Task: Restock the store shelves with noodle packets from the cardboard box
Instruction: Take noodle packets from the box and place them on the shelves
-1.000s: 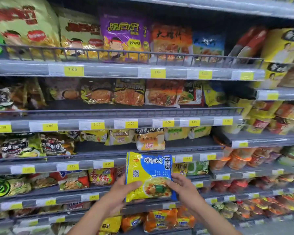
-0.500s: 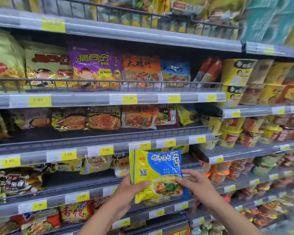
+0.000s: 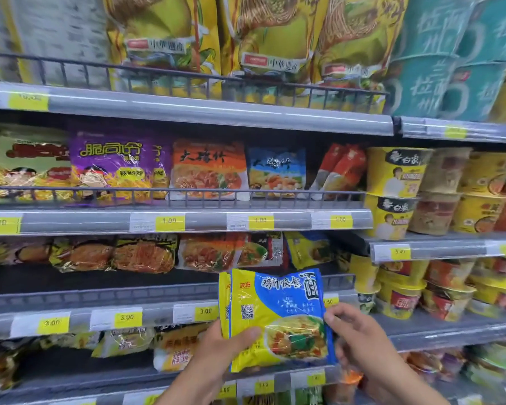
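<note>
A yellow and blue noodle packet (image 3: 278, 315) is held upright in front of the shelves, low in the middle of the view. My left hand (image 3: 219, 350) grips its lower left corner, thumb across the front. My right hand (image 3: 360, 340) pinches its right edge with fingers curled. Behind the packet runs the grey shelf (image 3: 105, 296) with 3.00 price tags, where a matching yellow and blue packet (image 3: 308, 248) lies at the back right. The cardboard box is out of view.
Shelves above hold purple (image 3: 114, 168), orange (image 3: 208, 171) and blue (image 3: 276, 172) noodle packets behind a wire rail (image 3: 173, 194). Cup noodles (image 3: 398, 171) fill the shelves on the right. Large yellow bags (image 3: 164, 42) stand on the top shelf.
Both hands have raised the packet from the lower shelves up to the 3.00 shelf level. The view has tilted upward and moved closer to the shelves.
</note>
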